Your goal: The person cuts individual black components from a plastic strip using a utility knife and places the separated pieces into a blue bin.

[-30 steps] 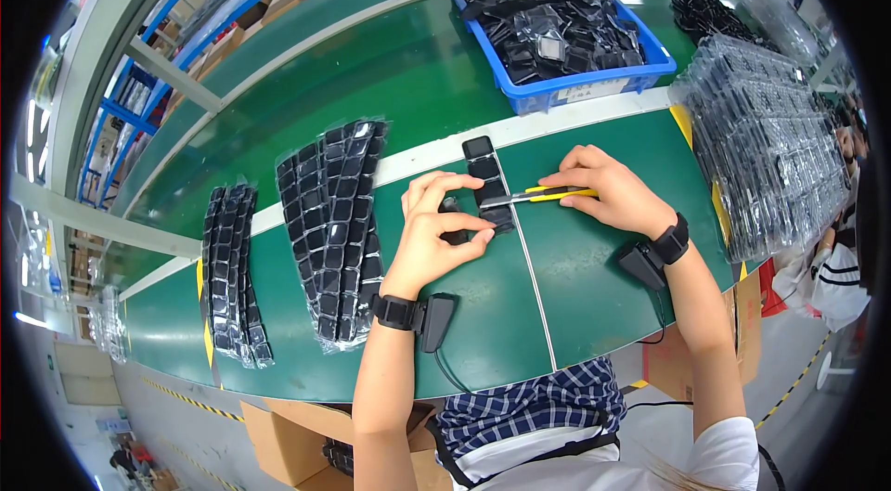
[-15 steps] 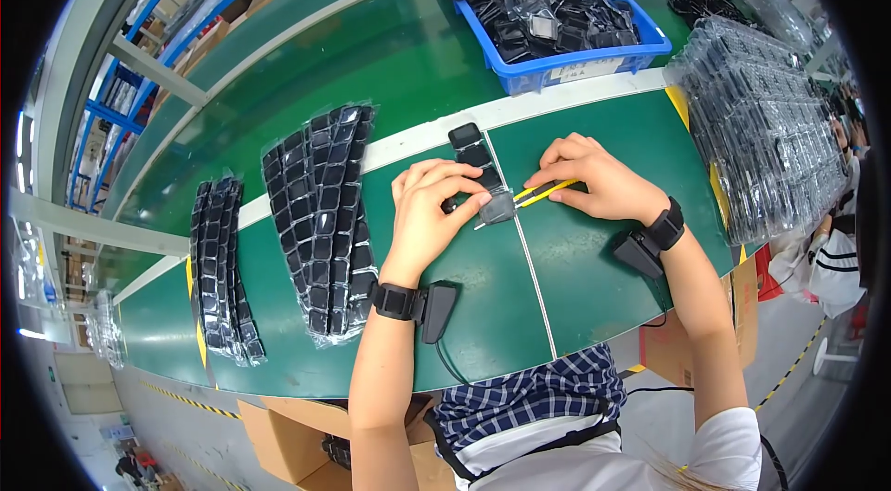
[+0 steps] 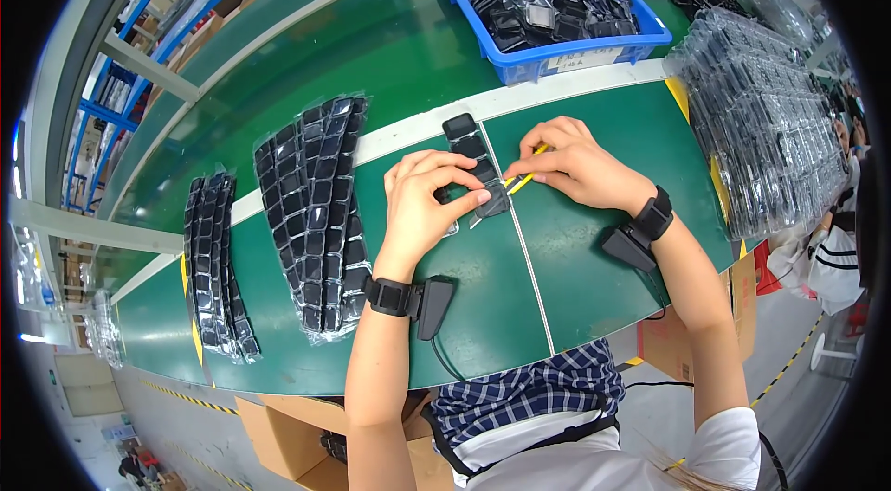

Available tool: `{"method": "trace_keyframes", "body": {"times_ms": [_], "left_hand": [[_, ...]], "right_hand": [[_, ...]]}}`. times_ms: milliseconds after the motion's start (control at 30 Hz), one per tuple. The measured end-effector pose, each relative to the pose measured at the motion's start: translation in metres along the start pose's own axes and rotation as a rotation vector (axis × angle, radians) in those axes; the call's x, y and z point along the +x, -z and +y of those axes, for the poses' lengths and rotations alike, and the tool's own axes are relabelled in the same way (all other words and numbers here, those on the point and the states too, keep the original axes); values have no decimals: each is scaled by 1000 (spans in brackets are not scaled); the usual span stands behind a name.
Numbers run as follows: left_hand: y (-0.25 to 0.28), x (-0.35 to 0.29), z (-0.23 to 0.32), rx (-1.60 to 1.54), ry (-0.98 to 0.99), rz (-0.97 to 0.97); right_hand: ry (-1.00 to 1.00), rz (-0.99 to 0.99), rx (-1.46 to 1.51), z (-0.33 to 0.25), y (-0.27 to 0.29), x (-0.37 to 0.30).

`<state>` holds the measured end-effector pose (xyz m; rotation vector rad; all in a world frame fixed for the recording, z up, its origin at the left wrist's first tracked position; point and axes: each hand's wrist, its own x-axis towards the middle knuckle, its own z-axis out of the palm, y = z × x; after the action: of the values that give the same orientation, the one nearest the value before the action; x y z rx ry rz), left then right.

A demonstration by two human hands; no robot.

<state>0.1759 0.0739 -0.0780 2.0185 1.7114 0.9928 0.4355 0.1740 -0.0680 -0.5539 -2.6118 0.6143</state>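
My left hand (image 3: 419, 203) is closed, thumb and fingertips pinching the near end of a short strip of black square pieces (image 3: 459, 127) in clear film. This strip lies on the green table beside a pale seam, its far end pointing away from me. In my right hand (image 3: 585, 168) is a pair of yellow tweezers (image 3: 522, 183), gripped between thumb and fingers. Their tips meet the strip's right edge, close to my left fingertips. Part of the strip is hidden under my left hand.
Bundles of long black strips in clear film (image 3: 314, 213) lie left, with a smaller bundle (image 3: 215, 264) beyond. A blue bin (image 3: 506, 64) heaped with black pieces stands at the back. Stacked clear plastic trays (image 3: 761, 129) rise at the right. An open cardboard box (image 3: 278, 440) sits below the table edge.
The tweezers have turned steeper and moved slightly up and left along the strip's edge. My left hand still pinches the strip.
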Motion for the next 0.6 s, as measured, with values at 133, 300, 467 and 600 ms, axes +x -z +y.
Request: {"method": "trace_keyframes", "body": {"times_ms": [133,300,467,600], "left_hand": [[-2,-1,-2,-7,17,-2],[0,-2,2,42,-3,19],[5,-3,-2,-90,-31,86],[29,-9,-6,14,-1,157]], "right_hand": [[26,-21,15,4,3,2],[12,-75,8,10,24,-8],[-78,-58,54,9,36,-17],[-173,41,92,2,30,-17]]}}
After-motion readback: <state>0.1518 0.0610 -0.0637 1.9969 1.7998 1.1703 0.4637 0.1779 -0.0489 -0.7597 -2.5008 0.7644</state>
